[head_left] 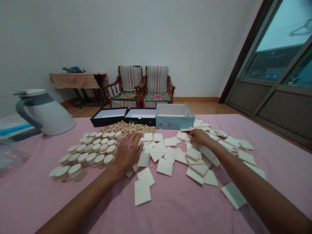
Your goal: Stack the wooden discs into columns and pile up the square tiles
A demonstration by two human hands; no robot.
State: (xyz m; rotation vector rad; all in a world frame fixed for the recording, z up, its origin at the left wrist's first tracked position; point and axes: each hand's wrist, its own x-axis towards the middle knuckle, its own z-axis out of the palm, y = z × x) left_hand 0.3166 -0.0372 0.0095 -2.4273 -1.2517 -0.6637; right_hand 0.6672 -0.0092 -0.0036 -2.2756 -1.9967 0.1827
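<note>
My left hand (pixel 128 151) lies palm down between the stacked round wooden discs (pixel 97 147) and the scattered square wooden tiles (pixel 164 166). Its fingers stretch forward, the thumb is apart, and its fingertips rest beside some tiles. Farther right, my right hand (pixel 200 136) reaches into the back of the tile pile with its fingers curled closed. A pale tile edge shows just beyond those fingers; what is between them is hidden. The tiles lie loose and overlapping, while the discs stand in short stacks in rows. Small wooden pieces (pixel 126 127) are heaped behind my left hand.
At the back stand two shallow black box parts (pixel 107 122) and an open light-blue box (pixel 175 123). A white and grey jug (pixel 52 113) is at the left, near a clear plastic container (pixel 11 159). A pink cloth (pixel 170 208) covers the surface. Two armchairs (pixel 157 79) stand beyond.
</note>
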